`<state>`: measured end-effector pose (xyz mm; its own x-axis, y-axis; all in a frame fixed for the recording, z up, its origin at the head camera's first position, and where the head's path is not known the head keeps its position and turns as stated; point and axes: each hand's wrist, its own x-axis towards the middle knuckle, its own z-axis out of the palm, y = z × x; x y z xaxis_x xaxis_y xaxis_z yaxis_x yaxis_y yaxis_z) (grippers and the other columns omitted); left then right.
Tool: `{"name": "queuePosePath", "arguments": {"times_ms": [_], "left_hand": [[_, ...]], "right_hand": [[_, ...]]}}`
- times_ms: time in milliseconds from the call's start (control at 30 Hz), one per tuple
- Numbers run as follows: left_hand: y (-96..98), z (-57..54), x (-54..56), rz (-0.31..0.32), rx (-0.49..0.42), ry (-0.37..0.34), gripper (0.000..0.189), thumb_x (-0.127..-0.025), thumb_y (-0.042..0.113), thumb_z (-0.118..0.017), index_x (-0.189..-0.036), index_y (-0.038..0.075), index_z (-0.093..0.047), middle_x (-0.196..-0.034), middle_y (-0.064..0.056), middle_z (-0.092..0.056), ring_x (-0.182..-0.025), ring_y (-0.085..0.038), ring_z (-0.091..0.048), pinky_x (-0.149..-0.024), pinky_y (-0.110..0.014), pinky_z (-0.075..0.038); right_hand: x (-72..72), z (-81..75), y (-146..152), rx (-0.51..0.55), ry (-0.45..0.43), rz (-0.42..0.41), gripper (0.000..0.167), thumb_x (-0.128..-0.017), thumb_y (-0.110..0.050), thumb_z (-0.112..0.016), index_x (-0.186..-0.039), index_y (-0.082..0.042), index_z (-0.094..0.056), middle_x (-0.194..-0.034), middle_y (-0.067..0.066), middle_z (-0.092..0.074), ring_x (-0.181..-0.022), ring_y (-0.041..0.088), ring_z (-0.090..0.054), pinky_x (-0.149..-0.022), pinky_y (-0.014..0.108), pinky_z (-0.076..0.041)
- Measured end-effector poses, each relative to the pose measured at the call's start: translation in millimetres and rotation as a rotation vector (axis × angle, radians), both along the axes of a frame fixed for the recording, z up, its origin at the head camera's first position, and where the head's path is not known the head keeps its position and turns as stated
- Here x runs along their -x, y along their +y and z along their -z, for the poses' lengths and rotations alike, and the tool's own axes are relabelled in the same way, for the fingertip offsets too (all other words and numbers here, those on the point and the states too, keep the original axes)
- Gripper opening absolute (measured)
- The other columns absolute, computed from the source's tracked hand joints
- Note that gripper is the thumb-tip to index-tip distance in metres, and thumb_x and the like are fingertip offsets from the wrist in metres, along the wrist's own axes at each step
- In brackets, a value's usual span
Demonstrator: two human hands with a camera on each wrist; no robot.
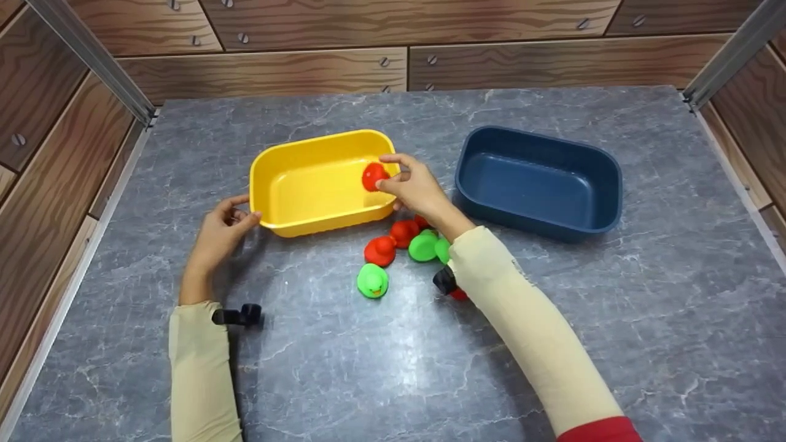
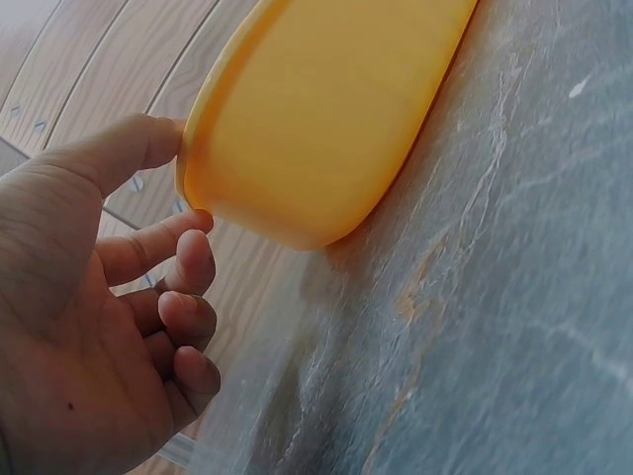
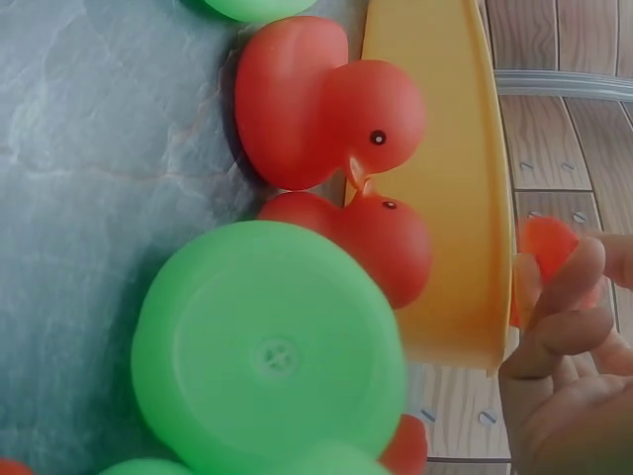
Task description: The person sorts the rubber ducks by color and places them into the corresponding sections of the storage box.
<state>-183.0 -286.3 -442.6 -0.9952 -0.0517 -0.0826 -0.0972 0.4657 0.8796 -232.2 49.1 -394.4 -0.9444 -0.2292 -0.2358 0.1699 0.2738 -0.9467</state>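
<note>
My right hand [image 1: 417,187] is at the right end of the yellow bin [image 1: 319,184] and pinches a red rubber duck [image 1: 373,177] over its inside. In the right wrist view only part of that duck [image 3: 547,245] shows between the fingers, beyond the bin's wall. At the bin's left end, my left hand [image 1: 222,232] holds the rim corner between thumb and forefinger. The left wrist view shows its other fingers [image 2: 188,317] loosely curled, away from the bin.
In front of the yellow bin lie several ducks, among them a red duck [image 1: 379,252], an upright green duck [image 1: 373,281] and a tipped green duck [image 3: 267,346] showing its base. My right forearm partly covers the group. A dark blue bin [image 1: 540,184] stands to the right.
</note>
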Motion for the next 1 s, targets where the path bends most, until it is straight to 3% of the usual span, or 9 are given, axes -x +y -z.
{"name": "queuePosePath", "arguments": {"times_ms": [333,533,733,1000], "left_hand": [[-1.0,1.4,0.0,0.009,-0.007,-0.011,0.055,-0.092,0.027,-0.064,-0.138,0.0,-0.047,-0.083,0.005,-0.05,-0.065,-0.002,-0.044,-0.055,-0.017,-0.039],[3.2,-8.9,-4.0,-0.006,-0.027,-0.065,0.055,-0.093,0.024,-0.063,-0.139,0.0,-0.046,-0.086,0.002,-0.048,-0.065,-0.004,-0.044,-0.055,-0.017,-0.039],[-0.1,-1.9,-0.1,-0.008,-0.046,-0.067,0.055,-0.093,0.023,-0.064,-0.14,0.001,-0.046,-0.086,0.002,-0.048,-0.064,-0.004,-0.044,-0.054,-0.017,-0.038],[-2.7,2.0,1.2,-0.001,-0.003,-0.028,0.056,-0.092,0.029,-0.065,-0.138,0.003,-0.048,-0.085,0.003,-0.049,-0.068,-0.005,-0.043,-0.058,-0.018,-0.037]], "right_hand": [[-7.1,-5.1,9.3,0.004,0.019,-0.055,0.049,-0.09,-0.012,-0.065,-0.137,-0.014,-0.051,-0.096,0.012,-0.064,-0.053,0.015,-0.05,-0.055,0.023,-0.049],[-18.9,-9.3,13.3,-0.027,0.01,-0.12,0.051,-0.09,-0.018,-0.066,-0.137,-0.02,-0.05,-0.104,0.02,-0.066,-0.061,0.02,-0.053,-0.059,0.026,-0.05],[-31.4,-18.3,20.9,-0.038,-0.017,-0.181,0.057,-0.089,-0.021,-0.067,-0.141,-0.021,-0.043,-0.094,0.01,-0.067,-0.067,0.021,-0.052,-0.06,0.025,-0.044],[-50.6,-34.1,32.1,0.002,-0.023,-0.198,0.064,-0.088,-0.025,-0.068,-0.143,-0.023,-0.037,-0.092,0.004,-0.068,-0.057,0.015,-0.05,-0.055,0.022,-0.039]]}}
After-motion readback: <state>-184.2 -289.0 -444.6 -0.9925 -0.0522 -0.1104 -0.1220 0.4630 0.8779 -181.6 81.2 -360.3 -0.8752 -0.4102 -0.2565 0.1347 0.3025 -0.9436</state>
